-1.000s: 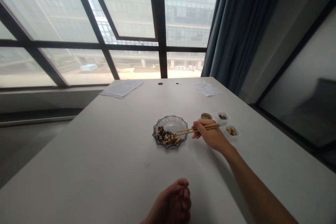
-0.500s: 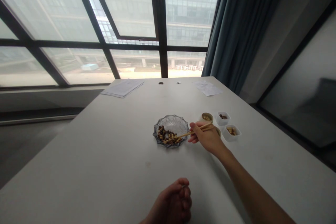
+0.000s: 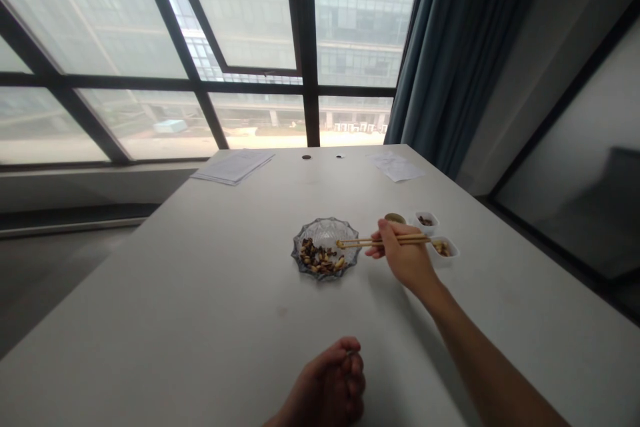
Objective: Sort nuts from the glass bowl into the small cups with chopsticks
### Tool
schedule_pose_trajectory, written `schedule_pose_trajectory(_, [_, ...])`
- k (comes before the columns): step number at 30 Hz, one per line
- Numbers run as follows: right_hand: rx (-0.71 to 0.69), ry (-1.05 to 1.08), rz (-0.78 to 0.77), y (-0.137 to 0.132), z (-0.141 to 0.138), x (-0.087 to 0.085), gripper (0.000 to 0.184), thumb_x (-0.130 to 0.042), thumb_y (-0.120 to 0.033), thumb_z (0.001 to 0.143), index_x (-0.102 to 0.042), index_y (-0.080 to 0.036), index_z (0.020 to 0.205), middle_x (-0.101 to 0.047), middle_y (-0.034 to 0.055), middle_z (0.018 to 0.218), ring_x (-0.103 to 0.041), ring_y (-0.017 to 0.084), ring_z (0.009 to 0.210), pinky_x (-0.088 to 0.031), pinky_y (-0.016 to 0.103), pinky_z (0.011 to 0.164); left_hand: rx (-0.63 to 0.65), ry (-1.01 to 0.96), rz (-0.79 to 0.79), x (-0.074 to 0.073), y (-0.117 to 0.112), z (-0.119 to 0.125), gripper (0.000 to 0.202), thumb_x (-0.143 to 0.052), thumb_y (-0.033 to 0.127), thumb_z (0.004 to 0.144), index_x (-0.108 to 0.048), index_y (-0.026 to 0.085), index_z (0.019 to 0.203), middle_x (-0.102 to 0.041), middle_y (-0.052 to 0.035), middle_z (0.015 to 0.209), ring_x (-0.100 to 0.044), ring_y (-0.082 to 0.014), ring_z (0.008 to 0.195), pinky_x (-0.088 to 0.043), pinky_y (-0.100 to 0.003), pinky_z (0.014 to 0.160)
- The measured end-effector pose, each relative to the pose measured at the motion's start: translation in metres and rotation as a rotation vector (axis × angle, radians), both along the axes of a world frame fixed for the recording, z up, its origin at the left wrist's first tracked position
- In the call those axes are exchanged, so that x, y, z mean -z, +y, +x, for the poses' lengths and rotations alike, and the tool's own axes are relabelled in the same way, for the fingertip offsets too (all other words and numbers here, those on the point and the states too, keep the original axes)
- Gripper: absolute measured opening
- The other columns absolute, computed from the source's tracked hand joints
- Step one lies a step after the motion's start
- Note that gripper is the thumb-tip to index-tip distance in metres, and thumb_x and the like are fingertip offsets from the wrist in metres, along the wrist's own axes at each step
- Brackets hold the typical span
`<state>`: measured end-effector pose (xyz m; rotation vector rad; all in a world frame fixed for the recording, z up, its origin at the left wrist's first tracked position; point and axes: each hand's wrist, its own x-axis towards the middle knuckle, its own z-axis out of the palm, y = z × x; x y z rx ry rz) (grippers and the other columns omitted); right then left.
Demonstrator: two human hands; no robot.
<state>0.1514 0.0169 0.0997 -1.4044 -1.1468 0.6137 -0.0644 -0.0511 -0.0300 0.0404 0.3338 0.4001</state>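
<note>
My right hand (image 3: 403, 259) is closed around a pair of wooden chopsticks (image 3: 383, 241), which point left over a glass bowl (image 3: 296, 265) with a scalloped rim. Pinched at the chopstick tips is a small yellowish piece (image 3: 341, 244), too small to name, held above the bowl's far inner side. Below it, a mix of dark and pale nut-like or seed-like pieces (image 3: 320, 260) lies in the near left part of the bowl. My left hand (image 3: 333, 383) rests at the table's near side, loosely curled, with nothing seen in it.
Right of the bowl stand a tan cup (image 3: 395, 218), partly behind my hand, a white cup with dark pieces (image 3: 426, 221) and a white cup with pale pieces (image 3: 444, 248). Papers (image 3: 235, 167) lie at the far left of the white table (image 3: 200, 293), with more sheets (image 3: 396, 167) far right.
The chopsticks have lifted off the pieces in the bowl and levelled out, with a yellowish piece now between their tips. My right hand has shifted slightly up and right. My left hand stays put.
</note>
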Motion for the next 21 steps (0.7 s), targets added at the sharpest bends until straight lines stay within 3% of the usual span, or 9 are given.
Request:
schedule_pose_trajectory(7, [0.317, -0.040, 0.098, -0.024, 0.059, -0.051, 0.051, -0.064, -0.066, 0.087, -0.070, -0.017, 0.074, -0.072, 0.0096, 0.061, -0.072, 0.023, 0.051, -0.059, 0.027, 0.044, -0.010, 0.012, -0.009, -0.002, -0.001, 0.000, 0.018, -0.075, 0.019, 0.081, -0.067, 0.019, 0.097, -0.068, 0.0015, 0.079, -0.064, -0.0109, 0.067, -0.035, -0.022, 0.059])
schedule_pose_trajectory(12, [0.658, -0.153, -0.003, -0.047, 0.126, -0.061, 0.037, -0.063, -0.046, 0.094, -0.067, -0.017, 0.070, -0.070, 0.0084, 0.059, -0.069, 0.020, 0.044, -0.055, 0.022, 0.038, -0.025, 0.003, 0.003, -0.002, -0.001, 0.001, 0.017, -0.075, 0.019, 0.082, -0.068, 0.018, 0.097, -0.068, 0.0012, 0.078, -0.064, -0.0104, 0.066, -0.035, -0.021, 0.059])
schedule_pose_trajectory(16, [0.692, -0.204, -0.155, -0.056, 0.150, -0.060, 0.031, -0.061, -0.036, 0.094, -0.065, -0.019, 0.068, -0.070, 0.0096, 0.058, -0.070, 0.022, 0.046, -0.056, 0.025, 0.038, -0.018, -0.005, 0.028, 0.000, 0.000, 0.001, 0.018, -0.076, 0.019, 0.081, -0.068, 0.018, 0.097, -0.068, 0.0014, 0.077, -0.063, -0.0106, 0.065, -0.035, -0.021, 0.058])
schedule_pose_trajectory(21, [0.645, -0.198, -0.204, -0.051, 0.144, -0.057, 0.029, -0.064, -0.032, 0.091, -0.065, -0.018, 0.065, -0.068, 0.0088, 0.053, -0.069, 0.023, 0.043, -0.055, 0.026, 0.036, -0.027, -0.002, 0.024, -0.001, 0.000, 0.001, 0.018, -0.076, 0.020, 0.081, -0.068, 0.018, 0.097, -0.067, 0.0014, 0.077, -0.063, -0.0106, 0.065, -0.036, -0.021, 0.058])
